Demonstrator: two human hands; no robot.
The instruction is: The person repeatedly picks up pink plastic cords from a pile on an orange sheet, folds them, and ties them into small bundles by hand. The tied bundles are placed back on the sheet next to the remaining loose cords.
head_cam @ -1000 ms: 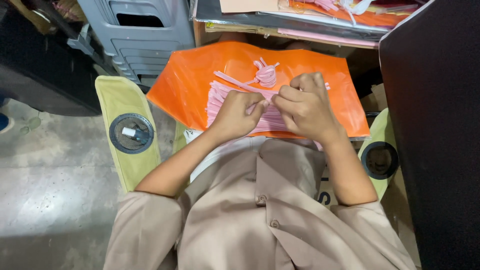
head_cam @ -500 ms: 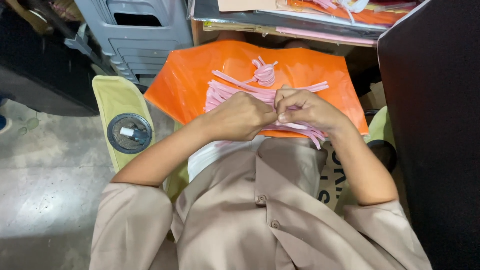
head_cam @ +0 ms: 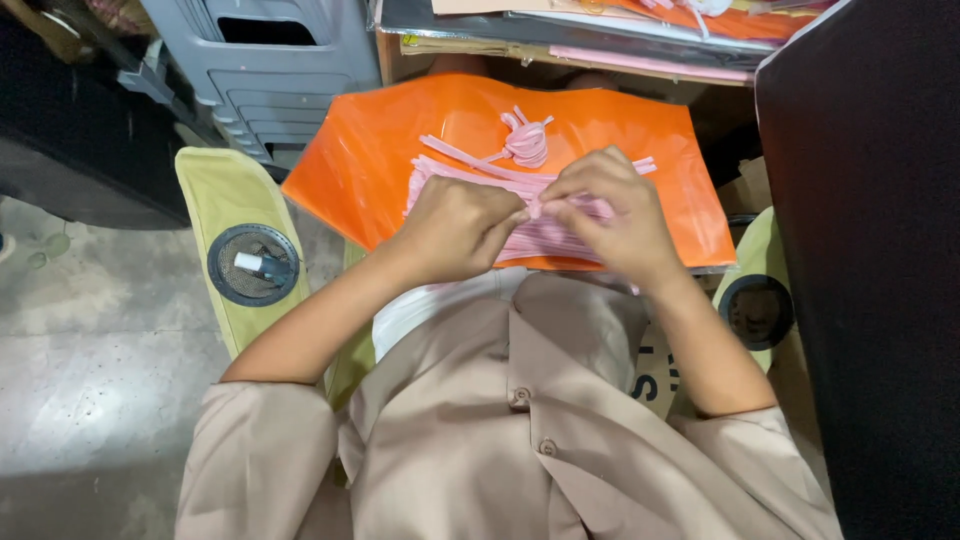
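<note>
We observe both of our hands meeting over an orange plastic sheet (head_cam: 380,170) that lies across the lap. The left hand (head_cam: 455,228) is curled, its fingers (head_cam: 515,218) pinched narrow on a pink strip (head_cam: 537,205). The right hand (head_cam: 612,215) faces it, its fingers (head_cam: 560,190) likewise closed narrow on the same strip, so that the two sets of fingertips touch or nearly touch at the middle of the sheet.

Under and behind the fingers lies a flat pile of pink strips (head_cam: 455,170), spread side by side on the orange sheet and running out to either side of the hands. Just beyond the fingers, farther from the body, sits a small knotted pink bundle (head_cam: 527,142), apart from the pile, with loose ends pointing outward.

To the left of the left-hand fingers, well apart, we note a yellow-green chair arm (head_cam: 215,195) with a round dark cup holder (head_cam: 253,265) set in it; a small white and dark tube-like item (head_cam: 262,265) lies inside. To the right of the right-hand fingers a matching round cup holder (head_cam: 757,312) shows at the sheet's edge.

Beyond the sheet stands a grey plastic crate (head_cam: 280,60), and beside it a shelf edge bearing flat orange and pink packets (head_cam: 640,25). A tall black panel (head_cam: 870,250) fills the right side. A white label with dark lettering (head_cam: 655,375) shows near the right forearm, partly hidden. The floor (head_cam: 90,350) on the left is grey concrete.
</note>
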